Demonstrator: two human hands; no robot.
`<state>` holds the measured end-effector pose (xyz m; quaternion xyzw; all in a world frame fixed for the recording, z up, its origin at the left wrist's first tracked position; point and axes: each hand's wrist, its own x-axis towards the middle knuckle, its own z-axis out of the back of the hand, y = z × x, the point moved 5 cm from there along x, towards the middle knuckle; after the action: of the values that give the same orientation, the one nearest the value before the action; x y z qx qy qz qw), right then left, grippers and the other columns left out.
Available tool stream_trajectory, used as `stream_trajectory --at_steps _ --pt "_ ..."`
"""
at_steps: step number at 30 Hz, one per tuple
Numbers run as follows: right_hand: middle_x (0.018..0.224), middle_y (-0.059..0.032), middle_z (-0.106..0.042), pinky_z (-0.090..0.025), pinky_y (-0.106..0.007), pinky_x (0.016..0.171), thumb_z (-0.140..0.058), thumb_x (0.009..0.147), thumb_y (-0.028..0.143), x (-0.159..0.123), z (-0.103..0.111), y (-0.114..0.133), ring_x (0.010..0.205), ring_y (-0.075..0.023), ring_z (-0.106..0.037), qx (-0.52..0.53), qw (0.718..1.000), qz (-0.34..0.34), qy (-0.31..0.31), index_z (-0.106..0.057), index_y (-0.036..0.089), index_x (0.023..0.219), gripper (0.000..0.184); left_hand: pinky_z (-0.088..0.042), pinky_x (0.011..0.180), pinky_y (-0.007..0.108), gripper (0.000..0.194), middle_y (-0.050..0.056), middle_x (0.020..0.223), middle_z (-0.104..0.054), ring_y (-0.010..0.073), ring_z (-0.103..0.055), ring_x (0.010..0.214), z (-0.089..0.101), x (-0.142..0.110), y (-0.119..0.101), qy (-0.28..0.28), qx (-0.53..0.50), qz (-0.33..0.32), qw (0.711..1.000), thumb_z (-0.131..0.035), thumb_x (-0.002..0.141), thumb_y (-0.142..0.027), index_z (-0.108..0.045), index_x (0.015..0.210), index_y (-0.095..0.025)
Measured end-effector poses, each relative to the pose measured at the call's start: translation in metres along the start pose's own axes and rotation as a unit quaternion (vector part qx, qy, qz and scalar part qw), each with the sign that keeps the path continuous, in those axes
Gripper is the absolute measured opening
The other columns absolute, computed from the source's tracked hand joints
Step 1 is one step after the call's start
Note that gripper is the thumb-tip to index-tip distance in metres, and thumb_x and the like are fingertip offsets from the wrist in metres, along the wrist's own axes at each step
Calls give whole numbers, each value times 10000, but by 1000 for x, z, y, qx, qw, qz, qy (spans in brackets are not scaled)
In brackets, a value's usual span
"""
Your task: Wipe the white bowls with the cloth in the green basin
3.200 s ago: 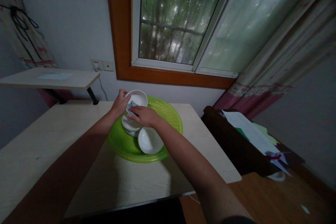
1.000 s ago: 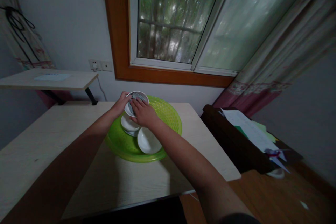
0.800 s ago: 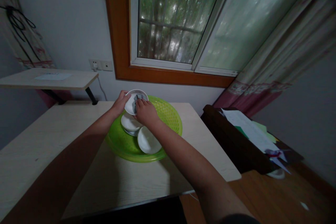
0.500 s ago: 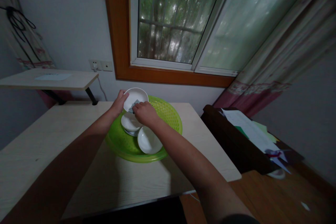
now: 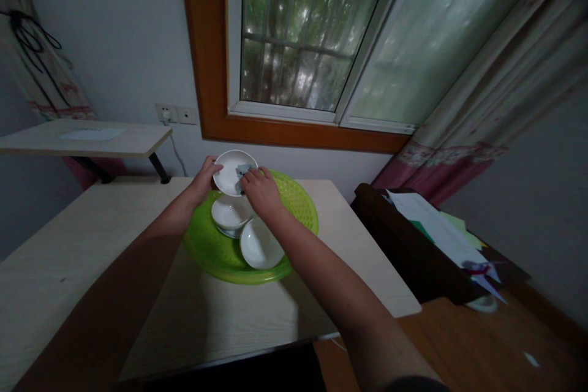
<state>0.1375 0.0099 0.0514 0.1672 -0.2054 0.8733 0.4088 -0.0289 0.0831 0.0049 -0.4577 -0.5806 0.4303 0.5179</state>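
Note:
My left hand (image 5: 204, 179) grips the left rim of a white bowl (image 5: 228, 173), thumb on the inner side, and holds it tilted above a green plastic basket (image 5: 204, 257). Pressed against the right part of that bowl's inside is a grey-blue cloth (image 5: 243, 169), with my right hand (image 5: 261, 191) closed on it. Below the held bowl, another white bowl (image 5: 229, 212) rests on a dish in the basket. To its right a further white bowl (image 5: 261, 245) leans, its inside facing me. My right forearm passes over the basket's right part.
The basket stands on a pale wooden table (image 5: 358, 245). A raised shelf (image 5: 110, 146) with a paper is at the left. Behind are a wall socket (image 5: 175, 114) and a window. Right of the table, a dark brown piece of furniture (image 5: 395, 245) bears papers.
My right hand has moved the cloth from the bowl's lower middle to the right and up along its inside. The held bowl has shifted slightly up and left.

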Motion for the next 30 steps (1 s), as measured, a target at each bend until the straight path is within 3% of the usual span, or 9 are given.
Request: stream_trajectory --at_steps 3,8,15,18,20,23,26,30 --pt "1150 -149 -687 -336 -462 1095 -422 1010 143 -1 0 1 1214 -277 -527 4 1000 -9 7 -660 128 1099 254 -404 579 303 341 6 790 -529 190 -531 673 2 5 7 -2 39 -1 999 -535 748 -470 -494 1013 -260" --pt "1108 -163 -691 -397 -437 1016 -466 969 141 -2 -1 9 1129 -284 -565 4 999 -5 34 -665 110 1081 230 -407 677 327 285 8 810 -513 199 -512 736 8 11 8 -36 114 -63 991 -490 762 -427 -490 981 -244" --pt "1044 -146 -699 -481 -427 910 -542 925 330 -3 -7 19 1007 -298 -627 64 995 33 62 -667 123 1060 277 -435 757 342 290 18 915 -529 198 -533 820 7 2 -2 -46 164 -125 977 -483 820 -394 -474 1068 -244" --pt "1224 -141 -672 -486 -390 963 -534 913 282 -4 -13 21 1109 -271 -625 159 984 62 56 -582 123 1275 399 -442 834 348 287 24 950 -526 201 -539 892 5 -3 -8 -39 200 -158 966 -486 835 -374 -474 1089 -241" --pt "1408 -150 -576 -447 -358 1051 -557 898 268 -4 -15 21 1262 -245 -561 234 968 82 40 -450 112 1429 564 -435 888 357 289 34 988 -529 206 -537 946 4 -5 -11 -30 225 -180 957 -482 848 -367 -469 1106 -237" --pt "1535 -172 -452 -376 -357 1139 -571 921 323 -3 -17 20 1401 -230 -450 314 944 99 16 -343 89 1507 671 -425 934 365 301 47 1030 -527 210 -533 996 3 -5 -12 -27 246 -201 948 -467 855 -354 -455 1127 -227" --pt "1492 -158 -514 -382 -365 1133 -523 976 411 -1 -18 19 1371 -231 -494 335 937 97 25 -422 114 1477 591 -427 954 373 320 56 1054 -531 215 -536 1022 3 -4 -12 -33 258 -210 943 -462 848 -341 -453 1144 -221" --pt "1275 -107 -691 -441 -335 1048 -311 1066 414 0 -21 13 1183 -196 -634 274 957 70 58 -636 157 1273 463 -438 973 391 357 72 1093 -566 228 -549 1054 3 -4 -14 -42 281 -205 937 -455 845 -333 -490 1180 -216"
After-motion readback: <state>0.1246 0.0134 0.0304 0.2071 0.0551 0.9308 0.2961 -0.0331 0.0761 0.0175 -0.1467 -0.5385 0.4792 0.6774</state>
